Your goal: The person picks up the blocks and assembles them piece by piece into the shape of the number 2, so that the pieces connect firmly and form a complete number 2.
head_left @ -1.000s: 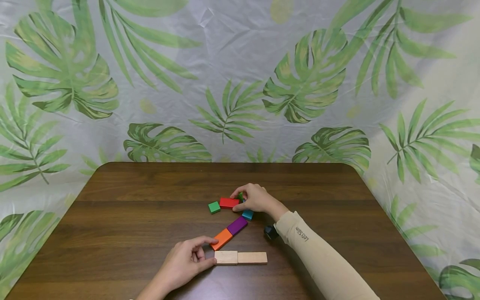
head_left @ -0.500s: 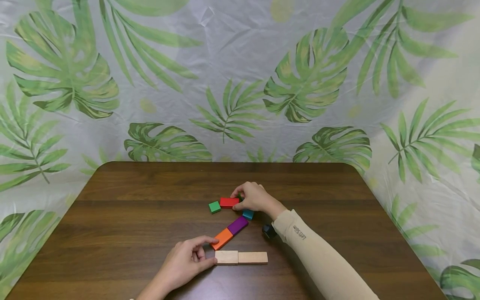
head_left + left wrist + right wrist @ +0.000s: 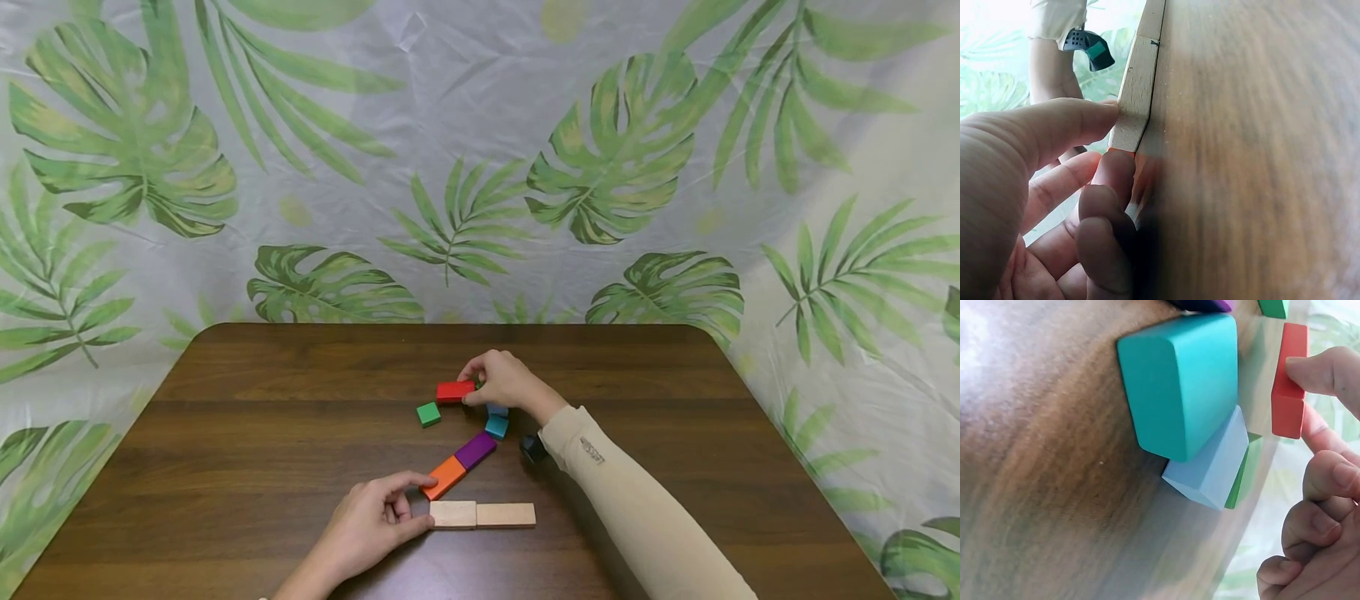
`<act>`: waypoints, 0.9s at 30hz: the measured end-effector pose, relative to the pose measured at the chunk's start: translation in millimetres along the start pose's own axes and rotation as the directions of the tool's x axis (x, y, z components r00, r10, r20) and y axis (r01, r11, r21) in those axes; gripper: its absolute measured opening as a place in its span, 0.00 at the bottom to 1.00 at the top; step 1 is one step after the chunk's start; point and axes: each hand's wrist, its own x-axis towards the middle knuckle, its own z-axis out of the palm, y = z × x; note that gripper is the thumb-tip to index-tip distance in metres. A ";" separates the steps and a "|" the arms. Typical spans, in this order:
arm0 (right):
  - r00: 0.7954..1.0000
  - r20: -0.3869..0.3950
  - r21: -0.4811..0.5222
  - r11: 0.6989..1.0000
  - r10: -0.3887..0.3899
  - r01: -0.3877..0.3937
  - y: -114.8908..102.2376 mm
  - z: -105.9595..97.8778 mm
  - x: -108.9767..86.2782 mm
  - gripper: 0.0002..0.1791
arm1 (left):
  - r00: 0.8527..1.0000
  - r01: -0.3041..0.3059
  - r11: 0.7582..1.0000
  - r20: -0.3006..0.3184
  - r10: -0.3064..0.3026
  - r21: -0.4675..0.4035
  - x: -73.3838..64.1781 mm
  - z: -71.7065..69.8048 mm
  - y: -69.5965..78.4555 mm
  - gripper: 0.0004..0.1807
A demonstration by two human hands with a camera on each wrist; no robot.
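Observation:
My right hand (image 3: pixel 510 385) pinches a red block (image 3: pixel 454 392) between thumb and finger. In the right wrist view, that red block (image 3: pixel 1292 381) is raised off the table, beside a teal block (image 3: pixel 1179 387), a light blue block (image 3: pixel 1210 462) and a green block (image 3: pixel 1247 469). My left hand (image 3: pixel 371 517) rests at the near side. Its thumb touches the left end of a plain wooden block (image 3: pixel 452 515), and its index finger touches the lower end of an orange block (image 3: pixel 444 478). In the left wrist view the other fingers are loosely bent.
A purple block (image 3: pixel 476 451) continues the slanted line from the orange one towards the teal. A second plain wooden block (image 3: pixel 506 516) adjoins the first. A small green block (image 3: pixel 428 414) lies left on the brown table (image 3: pixel 225 467). Leaf-patterned cloth (image 3: pixel 480 167) hangs behind.
My right hand has moved up and away, lifting the red block from beside the small green block. The light blue block now shows. My left hand has stayed put.

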 end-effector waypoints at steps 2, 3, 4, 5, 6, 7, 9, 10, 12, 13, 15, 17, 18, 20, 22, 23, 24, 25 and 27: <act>1.000 -0.010 0.001 1.000 -0.001 0.001 -0.1 -0.9 2.1 0.14 | 1.000 0.000 1.000 -0.003 0.000 0.001 -0.3 0.2 -0.1 0.21; 1.000 -0.014 0.001 1.000 -0.001 0.001 0.0 -1.1 3.0 0.15 | 1.000 0.000 1.000 -0.004 0.000 0.001 -0.4 0.3 -0.3 0.21; 1.000 -0.018 -0.002 1.000 0.000 0.000 0.0 -1.4 3.8 0.15 | 1.000 0.000 1.000 -0.004 0.000 0.000 -0.5 0.4 -0.4 0.21; 1.000 -0.021 -0.004 1.000 0.003 -0.003 -0.2 -1.6 4.3 0.15 | 1.000 0.001 1.000 -0.003 -0.001 -0.001 -0.4 0.5 -0.5 0.21; 1.000 -0.023 -0.006 1.000 0.006 -0.006 -0.2 -1.5 5.1 0.15 | 1.000 0.001 1.000 -0.002 -0.001 -0.004 -0.4 0.5 -0.5 0.21; 1.000 -0.026 -0.010 1.000 0.008 -0.008 -0.2 -1.4 6.0 0.15 | 1.000 0.002 1.000 -0.001 -0.002 -0.005 -0.3 0.6 -0.6 0.21; 0.999 -0.031 -0.015 1.000 0.010 -0.010 0.0 -0.5 7.9 0.15 | 1.000 0.002 1.000 0.001 -0.002 -0.010 0.0 0.7 -0.5 0.21; 0.999 -0.034 -0.016 1.000 0.011 -0.011 -0.4 -0.1 8.8 0.15 | 1.000 0.001 1.000 0.002 -0.001 -0.013 0.1 0.7 -0.2 0.21; 0.999 -0.036 -0.024 1.000 0.010 -0.011 -1.2 1.2 10.6 0.15 | 1.000 -0.004 1.000 0.003 0.005 -0.022 0.5 0.7 0.1 0.21; 0.999 -0.036 -0.028 1.000 0.009 -0.010 -1.6 2.0 11.6 0.16 | 1.000 -0.006 1.000 0.002 0.007 -0.024 0.6 0.7 0.3 0.21; 0.999 -0.033 -0.034 0.999 0.009 -0.010 -2.7 3.7 13.2 0.16 | 1.000 -0.012 0.999 0.002 0.012 -0.032 0.5 0.7 0.4 0.21; 0.999 -0.033 -0.044 0.999 0.011 -0.012 -2.8 5.7 15.2 0.16 | 1.000 -0.015 0.999 0.001 0.015 -0.037 0.3 0.8 0.3 0.22; 0.999 -0.034 -0.049 0.999 0.013 -0.015 -2.9 6.6 15.9 0.16 | 1.000 -0.016 0.999 0.001 0.016 -0.037 0.1 0.9 0.2 0.22; 0.999 -0.036 -0.060 0.998 0.017 -0.019 -2.9 8.0 17.4 0.16 | 1.000 -0.012 0.999 0.004 0.012 -0.037 0.2 0.8 0.2 0.22; 0.999 -0.036 -0.072 0.997 0.021 -0.023 -3.0 9.0 18.4 0.16 | 1.000 -0.006 0.999 0.007 0.007 -0.036 0.6 0.8 0.4 0.22; 0.999 -0.035 -0.078 0.997 0.022 -0.025 -3.0 9.4 18.8 0.16 | 1.000 -0.003 0.999 0.009 0.003 -0.033 0.7 0.8 0.6 0.22; 0.999 -0.036 -0.083 0.996 0.024 -0.027 -3.3 9.5 18.8 0.16 | 1.000 -0.006 0.999 0.010 0.006 -0.034 0.8 0.9 0.4 0.21; 0.999 -0.034 -0.087 0.996 0.026 -0.029 -3.4 9.6 19.0 0.16 | 1.000 -0.002 1.000 0.012 0.003 -0.029 0.9 0.7 0.6 0.21; 0.999 -0.030 -0.091 0.995 0.026 -0.029 -3.3 9.3 19.4 0.17 | 1.000 0.000 1.000 0.012 0.001 -0.029 0.9 0.9 0.4 0.21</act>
